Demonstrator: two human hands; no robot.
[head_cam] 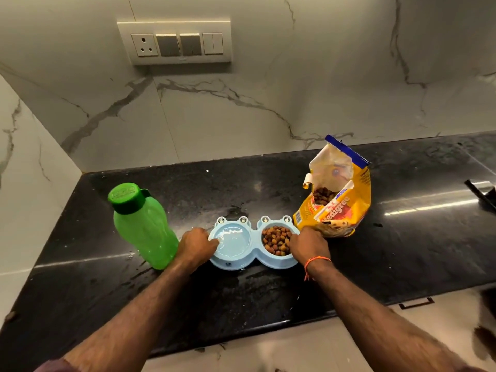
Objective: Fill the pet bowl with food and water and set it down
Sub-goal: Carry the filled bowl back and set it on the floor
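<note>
A light-blue double pet bowl [255, 260] rests on the black counter [241, 296]. Its left well holds clear water and its right well holds brown kibble [276, 240]. My left hand [197, 247] grips the bowl's left rim with a thumb over the edge. At the right rim, my right hand [308, 247], with an orange thread around its wrist, is closed on the edge. A capped green bottle [142, 226] stands just left of my left hand. An open yellow bag of dog food [338, 197] stands behind my right hand, with kibble visible inside.
White marble walls close off the counter at the back and on the left, with a switch panel [174, 42] above. Water is spilled on the counter around the bowl. A dark object [481, 190] lies at the far right. Pale cabinet fronts run below the counter's front edge.
</note>
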